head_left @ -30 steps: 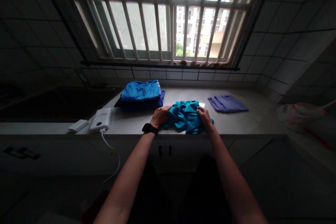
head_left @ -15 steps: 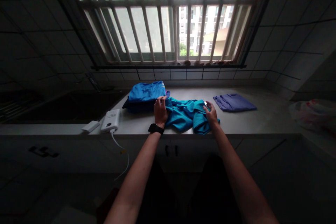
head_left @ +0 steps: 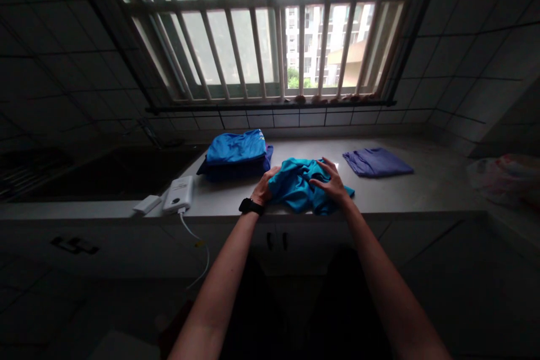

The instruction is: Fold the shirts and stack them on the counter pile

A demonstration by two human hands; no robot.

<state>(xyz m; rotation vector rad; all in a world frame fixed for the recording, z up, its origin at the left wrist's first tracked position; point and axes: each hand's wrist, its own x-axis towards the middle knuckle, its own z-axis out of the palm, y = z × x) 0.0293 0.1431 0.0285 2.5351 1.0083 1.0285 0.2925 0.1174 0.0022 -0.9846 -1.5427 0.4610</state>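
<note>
Across the middle of the frame, the pale tabletop [head_left: 439,191] bears a small white box [head_left: 147,204] and a corded white block [head_left: 178,193] at left, a stack of folded cloths [head_left: 236,149] left of centre, a rumpled teal cloth [head_left: 293,187] at centre, and a folded purple cloth [head_left: 377,162] right of centre.

The head camera looks forward-down across a counter [head_left: 430,188], perhaps reaching the dim floor [head_left: 46,306].

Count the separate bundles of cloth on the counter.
3: the stack on the left, the teal cloth in the middle, the purple cloth on the right. Others may be hidden underneath.
</note>
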